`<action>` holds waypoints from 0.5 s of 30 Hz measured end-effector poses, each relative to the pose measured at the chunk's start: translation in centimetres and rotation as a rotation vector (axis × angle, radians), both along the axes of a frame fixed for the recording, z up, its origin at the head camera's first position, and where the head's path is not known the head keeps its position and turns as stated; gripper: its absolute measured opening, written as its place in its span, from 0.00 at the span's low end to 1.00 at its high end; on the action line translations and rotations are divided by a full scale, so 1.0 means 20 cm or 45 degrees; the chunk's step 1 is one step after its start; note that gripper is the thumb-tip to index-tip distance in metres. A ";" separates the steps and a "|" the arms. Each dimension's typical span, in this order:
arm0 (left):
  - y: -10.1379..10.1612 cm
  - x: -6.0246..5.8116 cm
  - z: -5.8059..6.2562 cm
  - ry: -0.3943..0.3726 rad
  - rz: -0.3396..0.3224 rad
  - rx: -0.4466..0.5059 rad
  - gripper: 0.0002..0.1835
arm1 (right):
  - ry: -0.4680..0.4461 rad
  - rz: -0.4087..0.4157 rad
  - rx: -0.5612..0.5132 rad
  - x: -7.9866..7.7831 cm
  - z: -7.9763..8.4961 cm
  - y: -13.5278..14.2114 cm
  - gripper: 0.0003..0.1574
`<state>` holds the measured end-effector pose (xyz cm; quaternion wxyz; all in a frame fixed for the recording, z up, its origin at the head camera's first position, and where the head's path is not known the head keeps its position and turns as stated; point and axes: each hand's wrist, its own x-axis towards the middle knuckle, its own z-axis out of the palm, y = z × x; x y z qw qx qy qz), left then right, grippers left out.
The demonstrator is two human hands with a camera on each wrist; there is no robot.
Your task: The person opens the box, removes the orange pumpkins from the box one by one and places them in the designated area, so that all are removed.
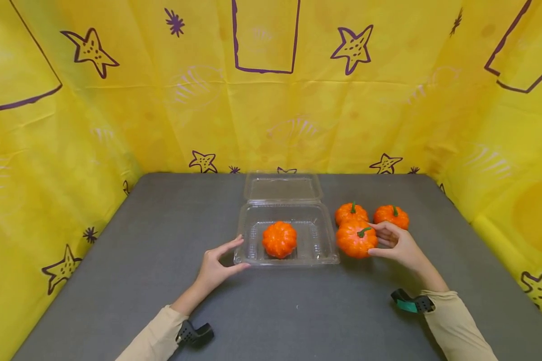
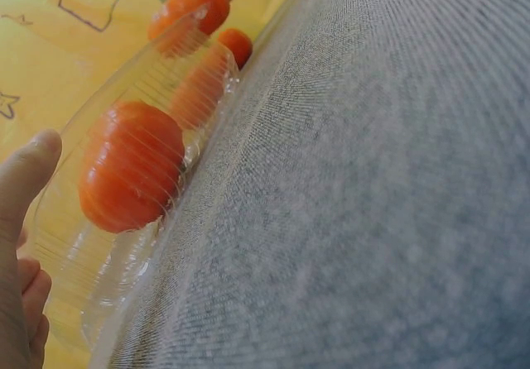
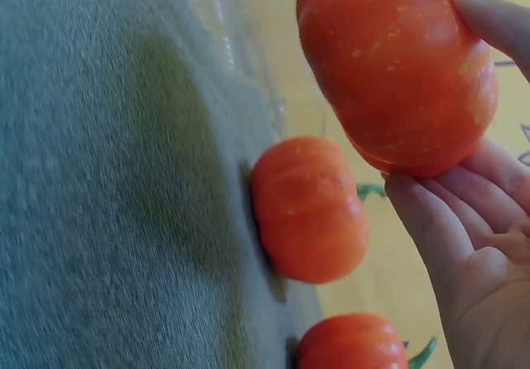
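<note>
A small orange pumpkin with a green stem is pinched between the thumb and fingers of my right hand. In the right wrist view, this pumpkin is raised off the table. Another pumpkin sits inside a clear plastic clamshell container, whose lid lies folded back behind it. My left hand is at the container's front left corner, thumb and index finger spread and touching its edge. Further pumpkins, one behind the held one and one to its right, rest on the table.
The grey table carries the container near its middle. A yellow cloth with starfish drawings hangs at the back and both sides. Each wrist wears a black band, the left one and the right one.
</note>
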<state>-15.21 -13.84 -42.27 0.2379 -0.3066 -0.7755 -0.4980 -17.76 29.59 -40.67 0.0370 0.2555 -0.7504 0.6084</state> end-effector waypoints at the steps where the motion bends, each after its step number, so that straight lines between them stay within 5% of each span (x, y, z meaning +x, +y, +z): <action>1: 0.00 0.00 0.00 -0.007 0.002 -0.001 0.30 | -0.003 0.013 -0.006 0.00 0.00 0.01 0.23; 6: 0.00 0.00 0.00 -0.040 0.011 -0.004 0.29 | -0.038 0.072 -0.016 -0.01 -0.01 0.04 0.22; 15: 0.00 0.00 -0.01 0.006 -0.002 -0.002 0.30 | -0.101 0.027 0.034 -0.03 -0.06 0.07 0.22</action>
